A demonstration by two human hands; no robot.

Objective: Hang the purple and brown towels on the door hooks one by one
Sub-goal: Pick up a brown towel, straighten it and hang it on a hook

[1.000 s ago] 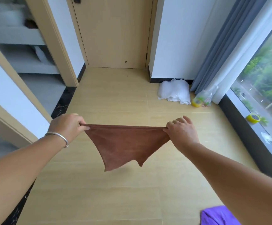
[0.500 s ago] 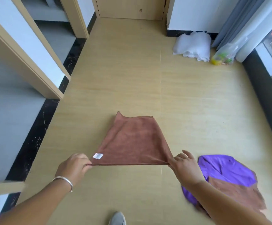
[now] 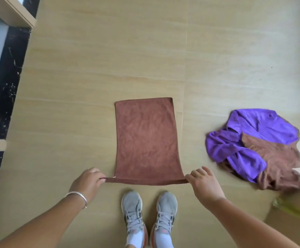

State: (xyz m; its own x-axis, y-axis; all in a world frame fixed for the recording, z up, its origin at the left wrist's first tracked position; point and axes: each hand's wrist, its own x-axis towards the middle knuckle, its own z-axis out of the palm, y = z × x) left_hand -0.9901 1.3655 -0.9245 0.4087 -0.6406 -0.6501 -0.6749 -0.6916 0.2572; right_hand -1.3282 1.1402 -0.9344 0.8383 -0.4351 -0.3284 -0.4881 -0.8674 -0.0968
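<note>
Head view tipped steeply down since half a second ago, door gone from sight; wooden floor (image 3: pixel 91 77) filling frame; brown towel (image 3: pixel 146 140) now spread flat at centre; heap of purple and brown towels (image 3: pixel 249 149) at 3 o'clock; grey shoes (image 3: pixel 149 217) at 6 o'clock; left hand (image 3: pixel 87 183) and right hand (image 3: pixel 203 185) pinching near corners.

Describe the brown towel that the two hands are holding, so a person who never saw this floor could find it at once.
Start at the grey shoes on the wooden floor. Just ahead of their toes lies a flat brown towel, its near corners pinched by the left hand and the right hand. Unlike the crumpled pile of purple and brown towels to the right, it is spread smooth as a rectangle.
</note>
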